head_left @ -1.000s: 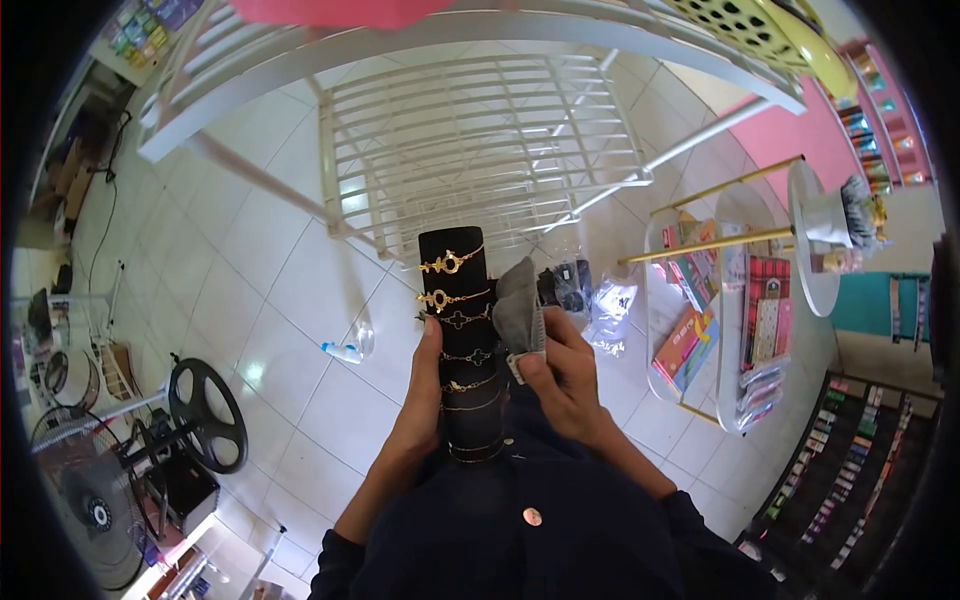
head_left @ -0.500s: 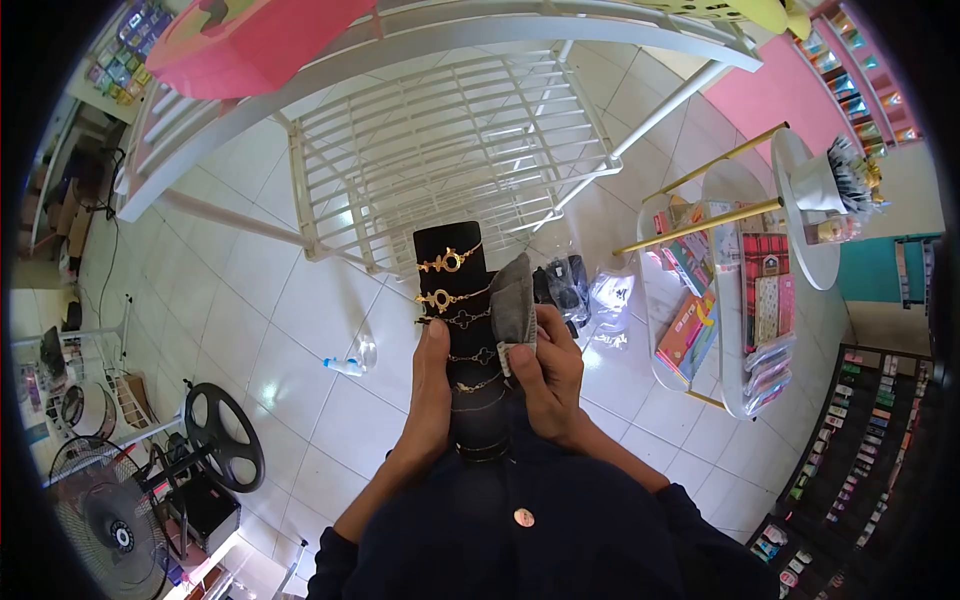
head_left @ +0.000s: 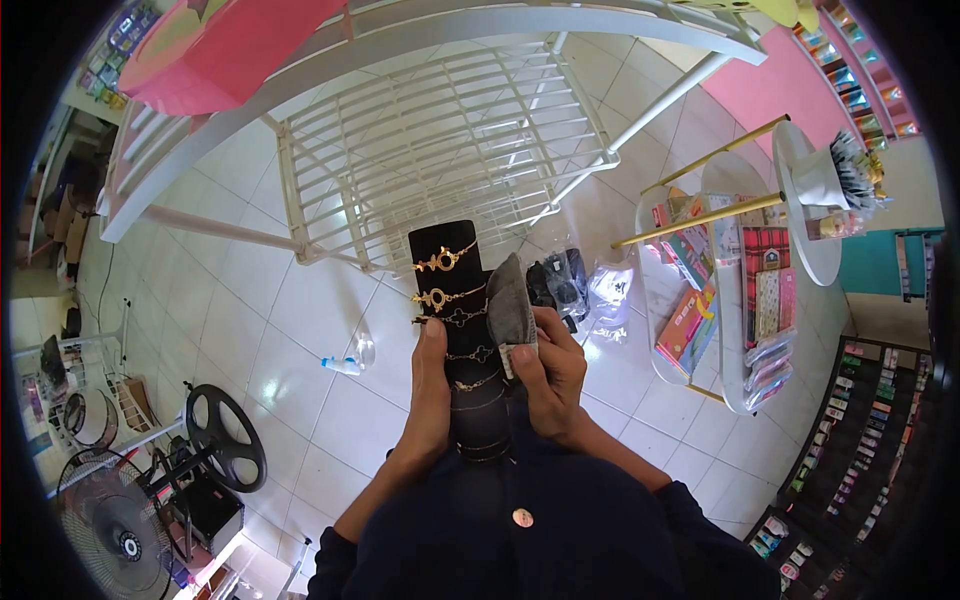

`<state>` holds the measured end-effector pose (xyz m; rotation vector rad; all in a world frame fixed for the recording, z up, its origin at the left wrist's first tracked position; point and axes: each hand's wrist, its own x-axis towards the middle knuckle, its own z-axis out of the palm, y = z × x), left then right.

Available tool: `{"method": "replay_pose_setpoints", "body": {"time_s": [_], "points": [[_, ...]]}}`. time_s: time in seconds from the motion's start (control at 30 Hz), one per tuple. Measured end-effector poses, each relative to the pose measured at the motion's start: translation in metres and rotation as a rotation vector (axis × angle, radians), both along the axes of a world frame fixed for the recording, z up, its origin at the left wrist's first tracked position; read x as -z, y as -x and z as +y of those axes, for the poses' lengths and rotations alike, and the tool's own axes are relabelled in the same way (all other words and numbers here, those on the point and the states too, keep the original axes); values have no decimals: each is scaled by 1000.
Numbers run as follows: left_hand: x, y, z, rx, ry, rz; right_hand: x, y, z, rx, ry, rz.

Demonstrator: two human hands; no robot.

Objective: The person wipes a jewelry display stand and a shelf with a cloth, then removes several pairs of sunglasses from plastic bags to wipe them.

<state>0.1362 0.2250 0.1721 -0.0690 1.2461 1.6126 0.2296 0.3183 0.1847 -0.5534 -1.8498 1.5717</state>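
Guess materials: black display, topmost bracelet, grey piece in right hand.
Black display: probably velvet-like fabric, matte; it shows little glare.
Topmost bracelet: likely gold-toned metal, polished; bright glints, plating unclear.
Grey piece: apparently soft fabric, dull; mottled surface, fibre unclear.

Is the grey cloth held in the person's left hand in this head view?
No, the right hand holds the grey cloth, while the left hand grips the black bracelet display along its side.
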Motion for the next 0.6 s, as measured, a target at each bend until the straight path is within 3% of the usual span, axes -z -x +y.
{"method": "replay_pose_setpoints", "body": {"time_s": [0.1, 0.23, 0.3, 0.33, 0.43, 0.47, 0.53, 0.6], "points": [[5, -1, 3, 53, 7, 149, -3, 5, -2, 64, 10, -4], [14, 1, -1, 49, 41, 155, -1, 1, 7, 42, -8, -27], [12, 2, -3, 111, 95, 142, 2, -8, 13, 62, 290, 39], [7, 1, -1, 110, 98, 137, 0, -12, 16, 61, 293, 34], [-23, -2, 11, 56, 74, 226, -22, -16, 30, -25, -179, -29], [-29, -2, 15, 39, 33, 199, -23, -15, 29, -24, -179, -32], [-30, -3, 16, 25, -8, 170, -25, -10, 24, -70, -475, -113], [-25, -4, 15, 103, 16, 298, -27, -6, 23, -83, -538, -130]]}}
